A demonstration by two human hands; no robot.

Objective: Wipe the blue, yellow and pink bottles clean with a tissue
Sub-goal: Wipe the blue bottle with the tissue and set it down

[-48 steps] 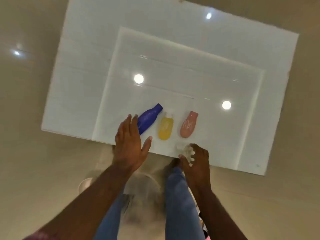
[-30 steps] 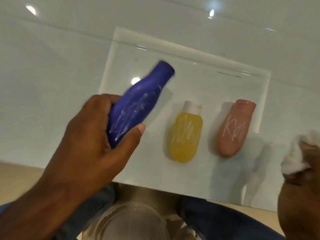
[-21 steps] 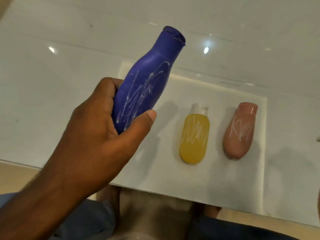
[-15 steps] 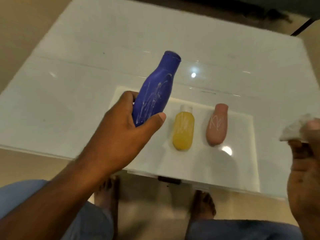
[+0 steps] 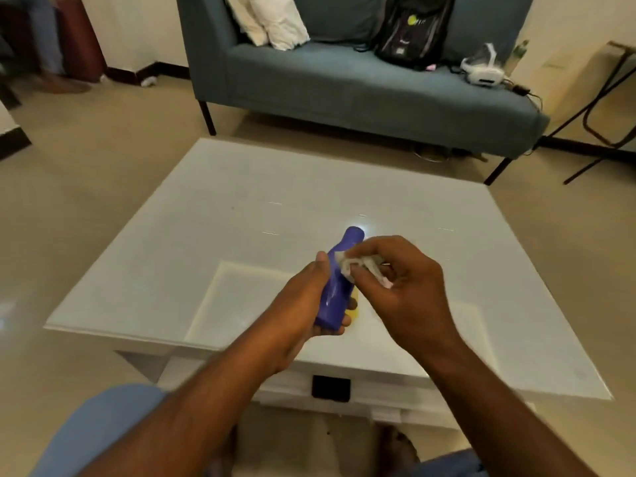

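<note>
Across the far side of the room stood a grey-blue sofa point(image 5: 344, 80) carrying a black backpack point(image 5: 413, 29) and pale cushions point(image 5: 272, 18), and nearer the camera a white glass-topped table point(image 5: 241, 215) filled the middle of the view, with the person's 2 forearms reaching out over its near edge. Above the table, the left hand point(image 5: 303, 304) gripped the blue bottle point(image 5: 335, 290) round its lower body, thumb along the left side and fingertips curling out from beneath, so the bottle was held clear of the surface with its neck pointing away. The right hand point(image 5: 402, 287) pinched a crumpled white tissue point(image 5: 358, 266) between thumb and curled fingers and pressed it against the bottle's upper body, just below the neck. By the look of it, wiping of bottle 1 of 3 was only starting. Only a sliver of the yellow bottle point(image 5: 354, 309) showed on the table behind the left hand's fingers, seemingly awaiting its turn; the pink bottle was hidden, probably behind the right hand, so its state could not be told
</note>
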